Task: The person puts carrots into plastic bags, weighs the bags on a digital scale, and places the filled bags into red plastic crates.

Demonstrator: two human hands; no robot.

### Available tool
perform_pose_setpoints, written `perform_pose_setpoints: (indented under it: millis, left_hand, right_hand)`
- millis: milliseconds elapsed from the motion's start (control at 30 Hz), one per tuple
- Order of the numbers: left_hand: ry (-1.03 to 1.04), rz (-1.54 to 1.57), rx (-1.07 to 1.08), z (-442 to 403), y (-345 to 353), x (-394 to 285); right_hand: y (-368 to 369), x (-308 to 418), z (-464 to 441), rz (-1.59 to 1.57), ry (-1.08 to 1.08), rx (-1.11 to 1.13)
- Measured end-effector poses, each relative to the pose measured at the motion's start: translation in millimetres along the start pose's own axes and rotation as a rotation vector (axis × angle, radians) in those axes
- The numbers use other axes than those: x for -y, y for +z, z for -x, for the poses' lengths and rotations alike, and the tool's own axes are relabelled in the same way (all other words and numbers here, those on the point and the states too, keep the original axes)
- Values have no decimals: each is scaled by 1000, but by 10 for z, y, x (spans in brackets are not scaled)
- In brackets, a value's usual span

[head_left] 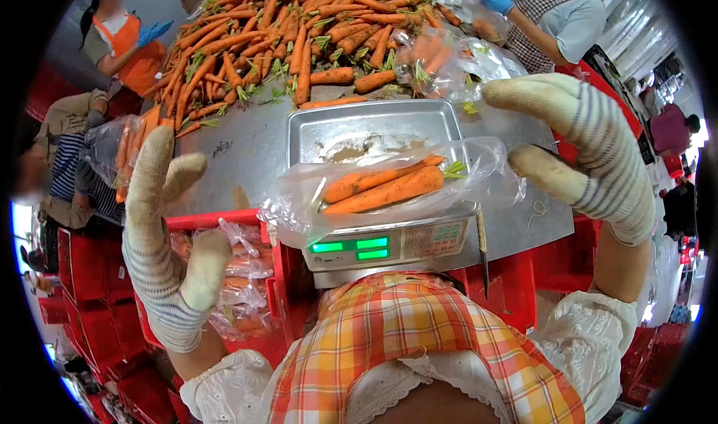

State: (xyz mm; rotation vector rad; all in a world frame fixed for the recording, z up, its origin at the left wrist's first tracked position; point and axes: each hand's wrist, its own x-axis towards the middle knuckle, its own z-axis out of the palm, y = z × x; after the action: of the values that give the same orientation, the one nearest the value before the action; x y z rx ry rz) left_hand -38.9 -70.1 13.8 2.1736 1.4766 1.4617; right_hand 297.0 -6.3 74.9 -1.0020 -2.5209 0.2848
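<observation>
A clear plastic bag (486, 173) with two carrots (389, 192) in it lies across the front of a weighing scale (374, 114). The scale's green display is lit, though its digits are too small to read. My left hand (168, 237), in a striped knitted glove, is raised to the left of the scale, fingers apart and holding nothing. On the other side my right hand (591, 151), gloved alike, hovers just right of the bag's end, thumb and fingers spread. Neither hand touches the bag.
A big heap of carrots (299, 35) covers the table's far side. A knife (483, 252) hangs by the scale's right edge. Below my left hand, a red crate (280, 274) holds bagged carrots (243, 289). Co-workers stand at far left, left and far right.
</observation>
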Motion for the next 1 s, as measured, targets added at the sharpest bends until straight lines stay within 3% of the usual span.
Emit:
perform_pose_setpoints:
  millis: [33,133,233,333,500,567,633,700,800,833,933,1000]
  left_hand:
    - [-5,-9,-5,-25,-11,-63]
    - [411,-167,272,-220,-3,-264]
    - [644,-372,426,-309,209,-385]
    - [703,-228,502,-212,496,-257]
    - [648,-280,670,-111,628,53]
    - [594,-470,766,-113,564,246]
    - [480,-714,837,-218,481,362]
    - [570,-932,598,-285,438,774]
    - [815,-868,292,-670,287,615]
    - [861,-850,222,-776,253,515]
    - [793,-601,87,-992,53,314]
    - [558,-214,-4,-1041,3,359]
  right_hand:
    - [-31,53,6,-13,-6,-12]
    - [-11,208,-67,156,-143,-17]
    - [114,270,-139,172,-259,98]
    - [364,183,-127,164,-319,182]
    - [708,-15,-70,96,-309,362]
    - [737,-109,-22,312,-206,588]
    - [696,-341,92,425,-176,604]
    - [646,-690,164,744,-197,213]
    - [361,-692,-137,1023,-97,104]
    - [147,-572,-183,960,-130,48]
    - [-399,-474,-189,809,-284,-135]
    - [-580,-611,-105,731,-261,-216]
